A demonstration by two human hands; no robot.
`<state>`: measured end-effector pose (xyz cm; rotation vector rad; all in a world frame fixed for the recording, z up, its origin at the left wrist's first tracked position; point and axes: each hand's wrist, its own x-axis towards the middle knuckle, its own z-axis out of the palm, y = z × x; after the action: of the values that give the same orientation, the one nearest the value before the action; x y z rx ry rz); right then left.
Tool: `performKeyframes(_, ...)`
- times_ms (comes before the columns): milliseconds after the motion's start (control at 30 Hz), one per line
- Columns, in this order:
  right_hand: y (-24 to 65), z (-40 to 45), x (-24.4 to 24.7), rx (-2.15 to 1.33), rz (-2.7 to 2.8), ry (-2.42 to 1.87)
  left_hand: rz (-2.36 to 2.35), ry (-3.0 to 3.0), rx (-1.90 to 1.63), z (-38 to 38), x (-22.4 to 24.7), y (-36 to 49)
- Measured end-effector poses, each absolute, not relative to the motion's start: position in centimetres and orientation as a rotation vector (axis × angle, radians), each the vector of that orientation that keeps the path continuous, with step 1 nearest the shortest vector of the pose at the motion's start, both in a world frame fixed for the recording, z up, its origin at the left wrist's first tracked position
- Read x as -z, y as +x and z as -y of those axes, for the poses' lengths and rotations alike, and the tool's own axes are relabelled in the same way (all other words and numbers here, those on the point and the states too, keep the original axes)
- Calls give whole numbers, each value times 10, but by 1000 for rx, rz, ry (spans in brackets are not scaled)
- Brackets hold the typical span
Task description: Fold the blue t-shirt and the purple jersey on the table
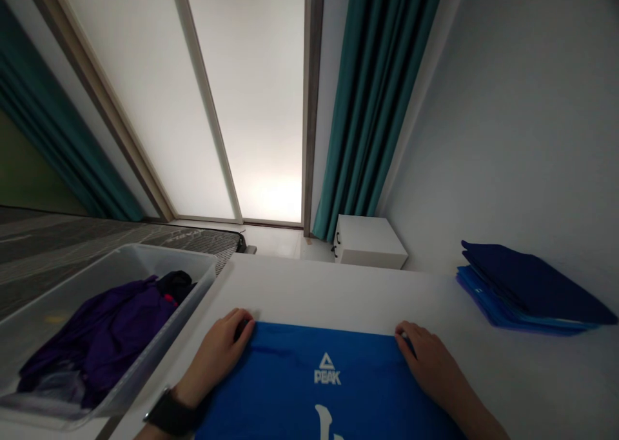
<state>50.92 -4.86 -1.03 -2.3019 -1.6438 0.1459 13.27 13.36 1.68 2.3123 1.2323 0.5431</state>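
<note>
One blue PEAK garment point(271, 388) lies flat on the white table point(314, 291), near the person. Two hands hold its far edge: the left hand point(215, 359), with one black watch point(171, 413) on the wrist, and the right hand point(428, 366), both closed in a pinch on the cloth. One stack of folded blue garments point(522, 291), navy on top, sits on the table's right. Beside the table's left edge, one translucent plastic bin point(169, 256) holds a purple garment point(101, 337) and a black garment point(176, 285). A grey bed point(97, 240) lies farther left. At the far side stand one white bedside cabinet point(370, 243), two teal curtains point(374, 98) and a frosted glass door point(242, 104).
</note>
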Motion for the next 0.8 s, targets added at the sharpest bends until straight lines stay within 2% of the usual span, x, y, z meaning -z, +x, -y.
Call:
performKeyframes(267, 515, 46, 17, -268, 1655, -2196, -1227, 2244, -542, -138, -15, 130)
performKeyframes(533, 515, 46, 15, -243, 1655, -2220, -1326, 2382, -537, -137, -9, 129)
performKeyframes(800, 510, 46, 11, -175, 1670, -2226, -1059, 2413, -485, -134, -22, 129)
